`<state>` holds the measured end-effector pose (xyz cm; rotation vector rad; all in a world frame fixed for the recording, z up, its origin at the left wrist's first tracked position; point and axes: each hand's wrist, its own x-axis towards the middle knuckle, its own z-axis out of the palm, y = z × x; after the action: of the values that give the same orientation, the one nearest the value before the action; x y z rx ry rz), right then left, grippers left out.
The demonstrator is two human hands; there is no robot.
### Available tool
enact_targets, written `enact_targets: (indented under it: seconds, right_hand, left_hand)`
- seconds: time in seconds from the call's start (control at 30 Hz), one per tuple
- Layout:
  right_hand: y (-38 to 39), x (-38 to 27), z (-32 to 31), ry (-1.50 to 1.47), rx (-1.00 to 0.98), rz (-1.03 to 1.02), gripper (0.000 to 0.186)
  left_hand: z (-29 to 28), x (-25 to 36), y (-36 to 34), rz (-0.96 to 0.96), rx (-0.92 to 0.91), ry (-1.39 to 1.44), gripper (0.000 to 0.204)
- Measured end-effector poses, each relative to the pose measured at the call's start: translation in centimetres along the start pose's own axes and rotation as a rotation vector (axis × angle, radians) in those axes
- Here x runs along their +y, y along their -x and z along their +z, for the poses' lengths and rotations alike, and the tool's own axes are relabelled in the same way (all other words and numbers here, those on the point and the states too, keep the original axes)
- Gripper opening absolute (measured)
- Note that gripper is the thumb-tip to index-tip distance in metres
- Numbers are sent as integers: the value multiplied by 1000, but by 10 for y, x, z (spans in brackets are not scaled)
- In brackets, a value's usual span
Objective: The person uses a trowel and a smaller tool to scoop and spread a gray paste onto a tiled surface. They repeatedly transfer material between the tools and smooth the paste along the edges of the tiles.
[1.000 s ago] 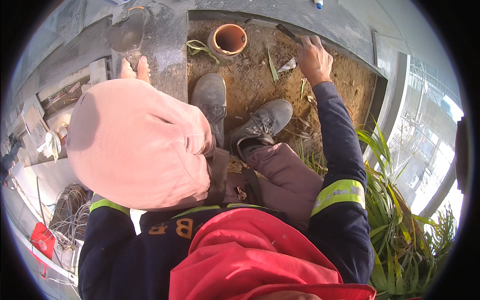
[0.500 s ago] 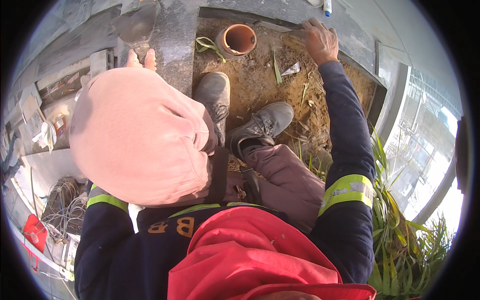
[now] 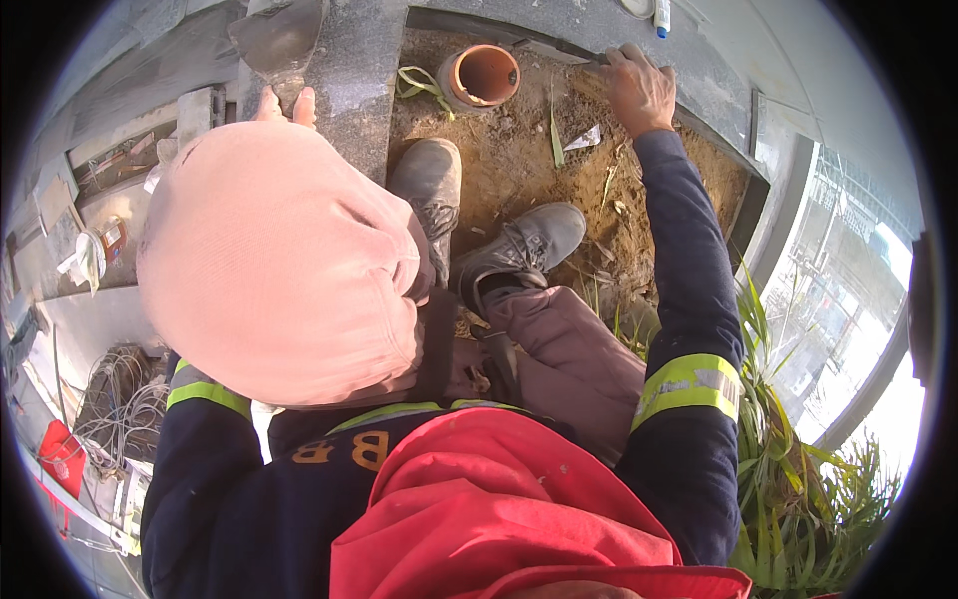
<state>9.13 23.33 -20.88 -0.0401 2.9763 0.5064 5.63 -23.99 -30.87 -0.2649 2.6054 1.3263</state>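
Head view: right hand (image 3: 639, 92) flat on the far edge of the soil bed (image 3: 519, 170), fingers spread over a dark flat strip (image 3: 554, 48) against the stone kerb (image 3: 559, 20); whether the grip is clamped on it, cannot tell. Left hand (image 3: 284, 105) mostly hidden behind the pink hood (image 3: 279, 265), only fingertips showing by a trowel (image 3: 279, 35); grip state unclear. Orange pipe end (image 3: 482, 75) sits left of the right hand. Two grey boots (image 3: 519, 245) in the soil. Grass blades (image 3: 798, 479) at right.

Left hand (image 3: 284, 103) mostly hidden behind pink hood (image 3: 279, 265); grip unclear.
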Motion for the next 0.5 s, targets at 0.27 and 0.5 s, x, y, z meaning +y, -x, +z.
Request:
enact_targets:
  seconds: [0.27, 0.5]
  right_hand:
    - [33, 19, -25, -198, -114, 195, 23]
    - [-8, 6, -20, -671, -201, 329, 41]
  left_hand:
    - [16, -20, -4, 241, 195, -38, 29]
    - [15, -22, -6, 236, 217, -161, 35]
